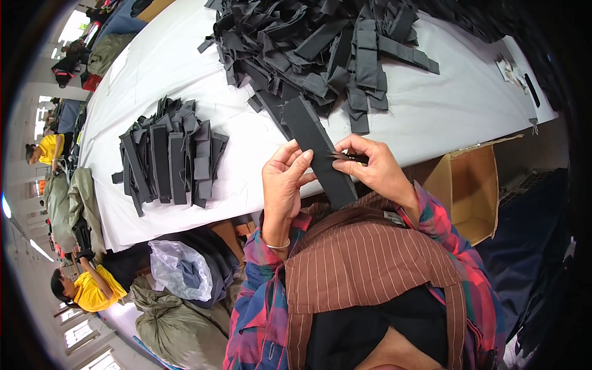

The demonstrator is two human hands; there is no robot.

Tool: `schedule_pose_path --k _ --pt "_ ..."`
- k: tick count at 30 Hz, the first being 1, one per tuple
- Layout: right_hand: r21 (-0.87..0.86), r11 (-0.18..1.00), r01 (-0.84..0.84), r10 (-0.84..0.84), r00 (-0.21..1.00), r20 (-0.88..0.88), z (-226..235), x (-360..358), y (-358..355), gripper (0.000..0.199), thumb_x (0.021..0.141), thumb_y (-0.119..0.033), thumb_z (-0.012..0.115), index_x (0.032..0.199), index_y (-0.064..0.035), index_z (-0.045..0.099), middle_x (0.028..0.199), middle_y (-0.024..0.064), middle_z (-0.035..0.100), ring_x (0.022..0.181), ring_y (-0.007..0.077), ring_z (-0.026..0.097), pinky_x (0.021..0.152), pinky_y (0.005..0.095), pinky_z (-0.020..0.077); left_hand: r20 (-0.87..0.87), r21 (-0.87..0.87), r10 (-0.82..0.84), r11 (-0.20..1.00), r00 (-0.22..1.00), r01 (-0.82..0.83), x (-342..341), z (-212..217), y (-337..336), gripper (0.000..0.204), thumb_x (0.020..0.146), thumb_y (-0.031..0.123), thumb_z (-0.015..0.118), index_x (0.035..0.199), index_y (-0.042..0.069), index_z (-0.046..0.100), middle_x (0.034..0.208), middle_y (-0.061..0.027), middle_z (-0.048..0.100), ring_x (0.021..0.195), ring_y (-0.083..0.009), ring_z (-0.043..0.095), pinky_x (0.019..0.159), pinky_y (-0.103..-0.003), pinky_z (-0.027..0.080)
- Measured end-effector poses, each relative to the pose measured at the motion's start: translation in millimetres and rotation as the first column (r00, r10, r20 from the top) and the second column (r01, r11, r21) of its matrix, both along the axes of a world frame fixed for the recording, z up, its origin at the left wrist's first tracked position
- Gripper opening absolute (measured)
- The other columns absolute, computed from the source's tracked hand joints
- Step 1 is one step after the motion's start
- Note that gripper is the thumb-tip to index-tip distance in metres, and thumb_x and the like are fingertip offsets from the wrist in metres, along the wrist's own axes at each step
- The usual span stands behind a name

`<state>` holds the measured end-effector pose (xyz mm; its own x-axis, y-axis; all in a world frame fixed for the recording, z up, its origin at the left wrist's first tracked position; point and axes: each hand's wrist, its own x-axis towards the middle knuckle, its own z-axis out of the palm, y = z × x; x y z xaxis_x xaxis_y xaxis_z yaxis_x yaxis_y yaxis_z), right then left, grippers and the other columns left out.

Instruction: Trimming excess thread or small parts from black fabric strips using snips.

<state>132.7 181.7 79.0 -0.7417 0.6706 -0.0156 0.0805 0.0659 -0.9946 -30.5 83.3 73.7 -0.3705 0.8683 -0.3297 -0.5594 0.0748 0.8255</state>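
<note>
My left hand (285,177) pinches a dark grey fabric strip (313,148) between thumb and fingers, holding it aslant in front of my apron. In my right hand (377,165) is a small pair of thread snips (353,158), fingers closed round it. The snips' points meet the strip's right edge; whether the blades are apart is too small to tell. Just beyond the strip's upper end lies a big loose heap of similar dark strips (320,49). Left of my hands, a smaller pile of strips (166,157) lies mostly side by side.
White cloth covers the table (246,132). An open cardboard box (472,191) stands right of me, below the table edge. A clear plastic bag (180,269) and olive cloth bundles (179,327) are at lower left. Two people in yellow (98,291) are farther left.
</note>
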Motion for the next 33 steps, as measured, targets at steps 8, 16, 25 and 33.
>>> schedule_pose_path --k 8,16,25,33 --pt "0.432 0.884 0.180 -0.211 0.977 0.024 17 -5 15 0.022 0.080 -0.010 0.068 0.100 -0.0027 0.063 0.085 0.0053 0.063 0.075 0.0120 0.057 0.070 0.0240 0.0453 0.005 0.022 -0.015 1.000 1.000 0.015 1 4 -2 0.031 0.086 0.002 0.061 0.116 -0.003 0.056 0.104 -0.0105 0.066 0.085 -0.0116 0.065 0.062 -0.021 0.055" --pt "0.754 0.628 0.194 -0.304 0.953 0.008 15 -8 20 0.021 0.076 -0.012 0.069 0.096 -0.0082 0.066 0.077 0.0047 0.060 0.068 0.0228 0.055 0.063 0.0323 0.0402 0.041 0.013 -0.054 0.998 0.998 0.054 1 6 -2 0.027 0.087 0.002 0.059 0.113 -0.002 0.057 0.099 -0.0098 0.066 0.081 -0.0115 0.064 0.064 -0.023 0.055" --pt "0.850 0.498 0.170 -0.342 0.940 0.012 14 -6 20 0.022 0.074 -0.015 0.071 0.095 -0.0120 0.067 0.076 0.0015 0.060 0.068 0.0207 0.053 0.061 0.0325 0.0366 0.050 0.019 -0.052 0.998 0.997 0.051 0 4 -3 0.031 0.086 0.000 0.059 0.116 -0.004 0.056 0.101 -0.0095 0.066 0.082 -0.0107 0.065 0.060 -0.019 0.054" --pt "0.752 0.605 0.263 -0.334 0.941 -0.060 6 -8 20 0.019 0.074 -0.018 0.070 0.092 -0.0148 0.066 0.070 -0.0007 0.057 0.065 0.0197 0.053 0.060 0.0326 0.0379 0.117 0.051 -0.108 0.993 0.987 0.103 1 5 -4 0.033 0.086 0.001 0.060 0.118 -0.004 0.055 0.103 -0.0094 0.066 0.084 -0.0120 0.065 0.064 -0.021 0.055"
